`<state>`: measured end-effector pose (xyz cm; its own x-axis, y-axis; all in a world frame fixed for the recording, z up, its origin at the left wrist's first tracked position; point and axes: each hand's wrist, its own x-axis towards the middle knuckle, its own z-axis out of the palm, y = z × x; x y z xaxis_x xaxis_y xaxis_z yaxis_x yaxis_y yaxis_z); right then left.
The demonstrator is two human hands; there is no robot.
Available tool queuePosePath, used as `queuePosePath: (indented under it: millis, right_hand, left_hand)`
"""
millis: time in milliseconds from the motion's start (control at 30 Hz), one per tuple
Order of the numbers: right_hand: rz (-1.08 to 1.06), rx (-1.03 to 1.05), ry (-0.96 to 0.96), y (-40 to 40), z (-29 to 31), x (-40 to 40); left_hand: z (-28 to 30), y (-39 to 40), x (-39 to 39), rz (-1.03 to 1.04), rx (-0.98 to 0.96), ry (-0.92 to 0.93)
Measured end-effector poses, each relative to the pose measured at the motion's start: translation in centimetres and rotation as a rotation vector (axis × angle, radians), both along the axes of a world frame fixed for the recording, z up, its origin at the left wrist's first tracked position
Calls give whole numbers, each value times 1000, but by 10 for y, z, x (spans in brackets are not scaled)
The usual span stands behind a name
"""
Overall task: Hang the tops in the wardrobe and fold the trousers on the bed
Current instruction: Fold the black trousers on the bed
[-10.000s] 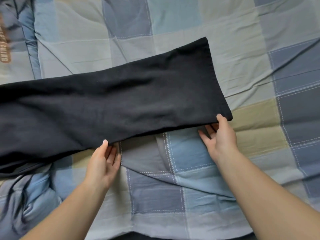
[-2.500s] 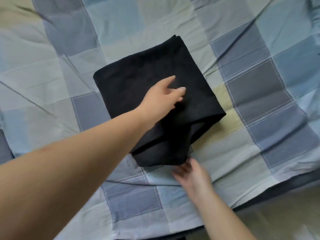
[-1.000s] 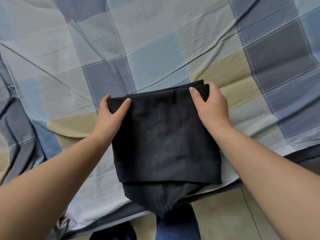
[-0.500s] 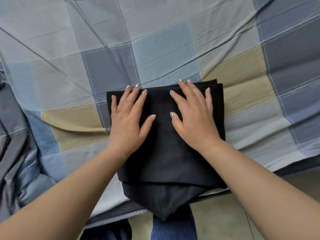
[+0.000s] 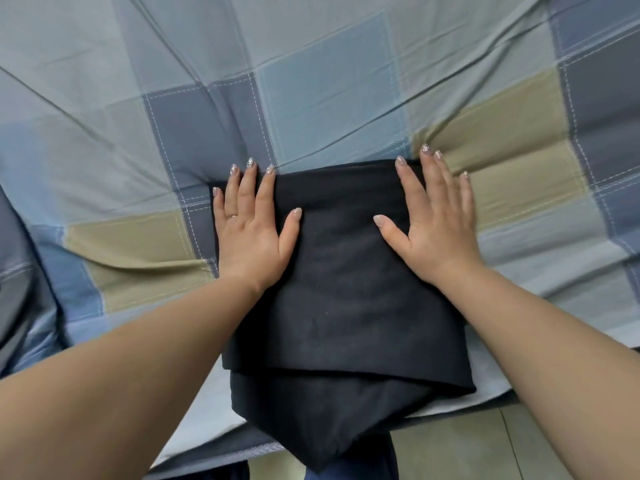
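Observation:
The black trousers (image 5: 341, 299) lie folded into a thick rectangle near the front edge of the bed, with a pointed lower layer hanging over the edge. My left hand (image 5: 251, 237) rests flat on the far left corner of the fold, fingers straight and spread. On the far right corner my right hand (image 5: 433, 233) presses flat the same way, its fingertips reaching just past the fabric onto the sheet.
The bed is covered by a checked sheet (image 5: 311, 91) in blue, grey and tan squares, creased in places. Its front edge (image 5: 214, 448) runs just below the trousers. Tiled floor (image 5: 460, 452) shows beneath.
Both hands have slid apart from the middle of the folded trousers out to its far corners, still flat on the fabric. Before that they gripped the far edge.

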<state>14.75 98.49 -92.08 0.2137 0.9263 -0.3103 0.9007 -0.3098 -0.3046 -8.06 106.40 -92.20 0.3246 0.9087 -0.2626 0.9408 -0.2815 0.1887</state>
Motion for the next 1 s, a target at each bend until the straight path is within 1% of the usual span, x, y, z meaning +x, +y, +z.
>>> queuePosePath:
  millis: [67, 133, 167, 233, 300, 400, 500, 567, 633, 700, 767, 800, 833, 900, 933, 1000]
  right_hand:
    - [-93, -12, 54, 2, 15, -14]
    - [-198, 58, 145, -11, 37, -37]
    - [-205, 108, 178, -23, 48, -52]
    - [-138, 167, 187, -57, 63, -77]
    - [-28, 156, 139, -92, 65, -90]
    - [184, 144, 57, -127, 49, -92]
    - [351, 172, 44, -131, 25, -81]
    - [390, 185, 53, -128, 10, -74]
    - [376, 165, 77, -128, 6, -73]
    - [348, 174, 143, -128, 8, -75]
    - [249, 178, 249, -129, 19, -71]
    - [133, 170, 300, -129, 25, -64]
    - [-34, 157, 341, -125, 30, -54]
    - [-434, 88, 445, -114, 37, -31]
    - [-596, 64, 518, -109, 38, -20]
    - [-787, 60, 673, -96, 37, -1]
  left_hand:
    - [9, 6, 0, 10, -43, 19]
    - [25, 2, -3, -9, -42, -2]
    - [34, -7, -7, -46, -19, -46]
    - [52, -44, -15, -138, 15, -144]
    - [61, -92, -30, -183, -14, -161]
    - [57, -134, -56, -161, -111, -24]
    - [40, -133, -71, -232, -150, 37]
    - [26, -130, -72, -277, -150, 57]
    - [18, -132, -72, -267, -179, 74]
    - [20, -133, -73, -248, -205, 57]
    - [30, -131, -75, -239, -206, 5]
    - [35, -129, -77, -210, -189, -20]
    - [42, -123, -77, -142, -165, -48]
    - [52, -108, -76, 105, -162, -103]
    - [56, -99, -74, 246, -204, -151]
    - [60, -78, -69, 479, -317, -340]
